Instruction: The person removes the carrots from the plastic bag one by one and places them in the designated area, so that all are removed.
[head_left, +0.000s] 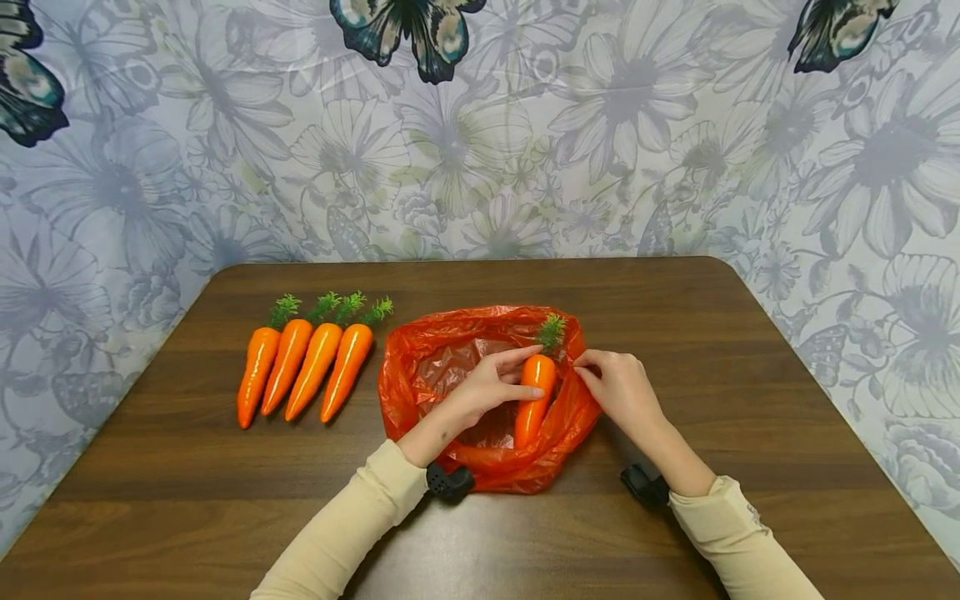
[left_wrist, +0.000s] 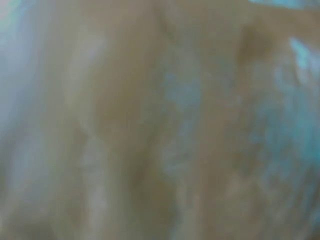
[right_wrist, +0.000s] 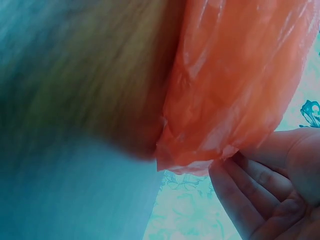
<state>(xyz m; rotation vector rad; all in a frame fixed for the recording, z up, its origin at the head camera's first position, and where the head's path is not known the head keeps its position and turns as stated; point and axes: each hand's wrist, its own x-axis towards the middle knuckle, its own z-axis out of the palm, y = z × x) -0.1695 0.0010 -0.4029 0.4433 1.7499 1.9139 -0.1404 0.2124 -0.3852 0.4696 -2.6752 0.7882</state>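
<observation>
A red plastic bag [head_left: 408,337] lies with its mouth spread wide on the table. Inside its right part is an orange carrot [head_left: 534,400] with a green top, tip toward the person. My left hand [head_left: 491,387] reaches over the bag and holds this carrot between thumb and fingers. At the bag's right rim, my right hand [head_left: 618,387] pinches the plastic. The right wrist view shows the fingers [right_wrist: 245,187] and thumb meeting on the edge of the red film. The left wrist view is only a blur.
Several more carrots [head_left: 300,367] with green tops lie side by side on the left of the brown wooden table [head_left: 187,467]. Behind the table's far edge stands a wall [head_left: 465,183] with a flower and butterfly pattern.
</observation>
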